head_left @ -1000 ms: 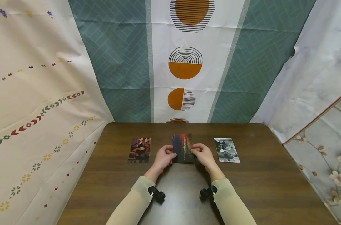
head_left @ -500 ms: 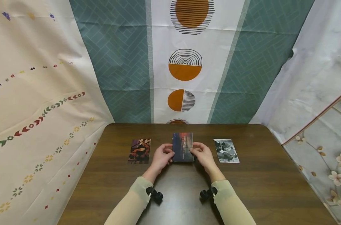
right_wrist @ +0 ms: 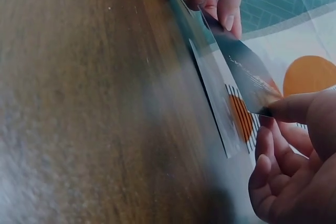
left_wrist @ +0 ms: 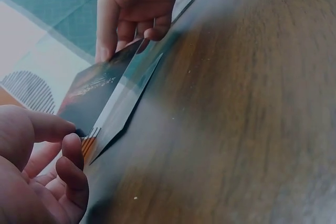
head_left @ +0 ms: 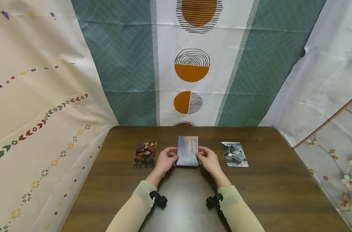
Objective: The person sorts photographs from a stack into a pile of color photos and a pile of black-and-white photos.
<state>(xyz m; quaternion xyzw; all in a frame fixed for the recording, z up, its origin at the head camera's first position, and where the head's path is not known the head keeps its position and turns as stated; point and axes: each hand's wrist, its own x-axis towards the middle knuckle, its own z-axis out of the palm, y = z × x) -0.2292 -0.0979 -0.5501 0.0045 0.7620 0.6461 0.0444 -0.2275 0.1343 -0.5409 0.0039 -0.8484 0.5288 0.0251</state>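
Note:
A glossy photo print [head_left: 188,150] of a lit waterfront at dusk is held near the far middle of the table. My left hand [head_left: 165,161] pinches its left edge between thumb and fingers, and my right hand [head_left: 210,161] pinches the right edge. In the left wrist view the held print [left_wrist: 94,90] is tilted, slightly above another glossy card [left_wrist: 125,111] that mirrors the wall cloth. That lower card [right_wrist: 210,95] also shows in the right wrist view, apart from the print; its picture is lost in glare.
A dark, warm-coloured print [head_left: 145,155] lies left of my hands, and a black-and-white print [head_left: 235,154] lies to the right. The brown wooden table [head_left: 268,193] ends at a patterned cloth [head_left: 190,106] behind; more cloths hang at both sides.
The held print has turned its face so that pale glare now covers the picture, and it has shifted slightly left and away from me. Both hands keep their pinch and move with it.

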